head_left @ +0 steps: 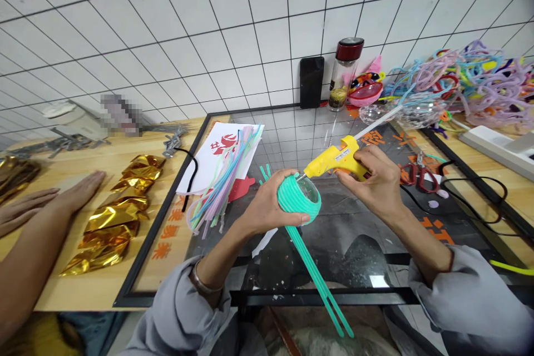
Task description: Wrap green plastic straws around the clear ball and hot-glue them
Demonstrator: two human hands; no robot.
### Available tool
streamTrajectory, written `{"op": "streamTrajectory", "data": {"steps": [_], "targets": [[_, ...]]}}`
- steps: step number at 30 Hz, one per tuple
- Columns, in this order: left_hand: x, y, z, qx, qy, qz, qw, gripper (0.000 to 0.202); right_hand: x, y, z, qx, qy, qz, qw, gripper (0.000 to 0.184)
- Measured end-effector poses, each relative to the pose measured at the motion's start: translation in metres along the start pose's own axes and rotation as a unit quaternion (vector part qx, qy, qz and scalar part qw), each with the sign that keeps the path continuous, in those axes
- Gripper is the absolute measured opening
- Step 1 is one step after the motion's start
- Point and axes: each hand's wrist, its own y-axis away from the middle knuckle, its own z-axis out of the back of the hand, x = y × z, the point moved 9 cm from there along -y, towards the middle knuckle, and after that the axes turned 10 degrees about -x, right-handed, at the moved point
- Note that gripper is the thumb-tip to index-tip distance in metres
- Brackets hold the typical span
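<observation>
My left hand (267,203) is wrapped round a small round cup (298,206) covered in rows of turquoise pipe cleaner, its clear mouth tipped toward the right. In my right hand (375,178) is a yellow hot glue gun (331,160), gripped by its handle. Its nozzle tip reaches the cup's upper rim; whether it touches cannot be made out. A white glue stick (379,122) sticks out of the gun's back. Long turquoise pipe cleaners (317,278) run below the cup and past the table's front edge.
Pastel pipe cleaners (225,178) lie on white paper to the left. Gold foil (120,206) and another person's hands (70,200) are farther left. A phone (311,82) and glass bottle (344,75) stand by the wall. Red-handled scissors (419,175), a black cord and a tangled pipe-cleaner heap (471,83) lie right.
</observation>
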Motion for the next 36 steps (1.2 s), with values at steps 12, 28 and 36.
{"op": "streamTrajectory", "data": {"steps": [12, 28, 36], "targets": [[-0.0035, 0.0003, -0.0007, 0.005, 0.004, -0.009, 1.000, 0.085, -0.0022, 0.0009, 0.0014, -0.010, 0.011, 0.011, 1.000, 0.021], [-0.0033, -0.0001, -0.0012, 0.009, 0.005, -0.015, 1.000, 0.085, 0.0042, -0.0041, 0.0044, 0.009, 0.002, 0.032, 0.999, 0.019], [-0.0039, 0.0007, -0.0004, 0.005, -0.003, -0.023, 1.000, 0.085, 0.0026, -0.0038, 0.0044, 0.009, 0.006, 0.028, 1.000, 0.022]]}}
